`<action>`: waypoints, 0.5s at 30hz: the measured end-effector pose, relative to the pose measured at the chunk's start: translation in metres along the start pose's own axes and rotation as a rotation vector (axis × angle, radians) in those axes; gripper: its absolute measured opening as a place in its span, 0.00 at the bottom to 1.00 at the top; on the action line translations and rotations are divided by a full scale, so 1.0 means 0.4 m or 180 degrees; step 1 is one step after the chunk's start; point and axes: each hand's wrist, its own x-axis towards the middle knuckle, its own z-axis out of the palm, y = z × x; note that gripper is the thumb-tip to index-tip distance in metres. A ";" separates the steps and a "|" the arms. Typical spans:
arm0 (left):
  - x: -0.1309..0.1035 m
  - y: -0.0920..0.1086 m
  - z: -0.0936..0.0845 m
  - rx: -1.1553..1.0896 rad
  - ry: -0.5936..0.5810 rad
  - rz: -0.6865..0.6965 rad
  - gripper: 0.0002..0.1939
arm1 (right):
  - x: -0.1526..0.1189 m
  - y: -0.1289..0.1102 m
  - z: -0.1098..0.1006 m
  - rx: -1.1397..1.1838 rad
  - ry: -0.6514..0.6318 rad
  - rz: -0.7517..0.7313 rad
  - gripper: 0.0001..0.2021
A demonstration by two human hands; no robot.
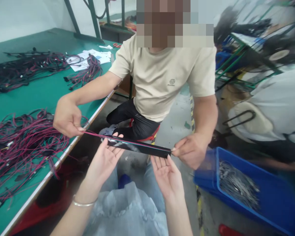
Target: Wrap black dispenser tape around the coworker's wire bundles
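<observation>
A long black strip (137, 147), looking like tape or sleeving, stretches between my hands in mid-air. My left hand (105, 159) grips its left end, thumb above and fingers beneath. At the other end my right hand (168, 173) pinches the lower edge near the corner, palm up. Thin red wires (94, 134) run along the strip, with a bluish line beside them. A co-worker facing me draws the wires taut: one hand (68, 118) pinches them at left, and the other hand (193, 149) pinches their end close to my right fingertips.
On the green table (41, 98) at left lie heaps of red and black wire harnesses (22, 147), papers (90, 59) and scissors (116, 45). A blue bin (236, 203) with grey pieces stands on the floor at right. Another person (282, 101) sits at far right.
</observation>
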 end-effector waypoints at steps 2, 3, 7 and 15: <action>-0.010 0.035 -0.008 -0.0014 0.0026 0.0184 0.17 | -0.006 -0.013 -0.021 0.0077 -0.0024 -0.0080 0.05; -0.016 0.050 -0.022 -0.0020 0.0048 0.0300 0.18 | -0.011 -0.015 -0.037 0.0072 -0.0047 -0.0109 0.06; -0.034 0.081 -0.125 0.0778 0.0482 0.1206 0.16 | -0.044 -0.011 -0.121 -0.1214 0.0242 -0.0859 0.16; -0.021 0.080 -0.081 0.5814 -0.1055 0.4020 0.41 | -0.050 -0.084 -0.025 -0.6821 -0.0635 -0.4323 0.31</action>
